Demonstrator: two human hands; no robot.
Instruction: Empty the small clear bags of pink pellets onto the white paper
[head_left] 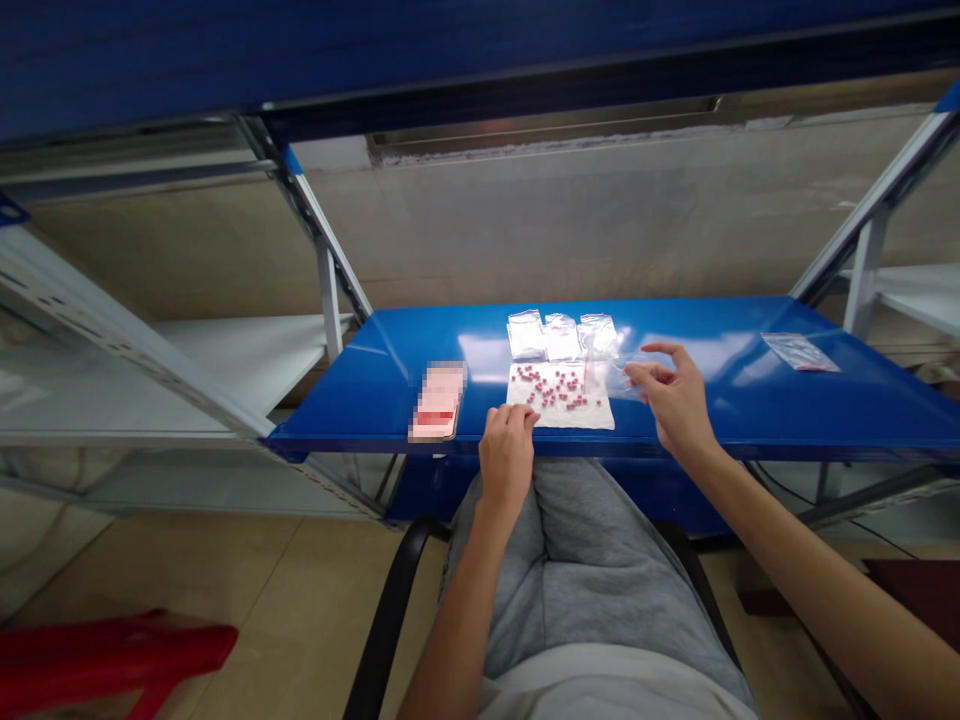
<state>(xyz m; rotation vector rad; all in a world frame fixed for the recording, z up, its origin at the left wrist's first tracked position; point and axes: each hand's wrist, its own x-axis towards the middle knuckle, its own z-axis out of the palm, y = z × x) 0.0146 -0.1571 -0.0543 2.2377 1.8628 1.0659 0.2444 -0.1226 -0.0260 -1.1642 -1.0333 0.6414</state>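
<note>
A white sheet (592, 412) lies near the front edge of the blue shelf (750, 400), with several small red beads (555, 388) scattered on it. My left hand (506, 455) rests at the sheet's front left corner, fingers curled down onto its edge. My right hand (675, 400) is at the sheet's right side, thumb and fingers pinching a small clear plastic bag (626, 375). Three small clear bags (561, 336) lie in a row just behind the sheet.
A blurred pink and red card-like item (437, 402) lies on the shelf at the left. Another clear bag (799, 351) lies at the far right. Metal rack posts (328, 300) flank the shelf. My grey-trousered legs are below, on a black chair; a red stool (112, 650) stands at bottom left.
</note>
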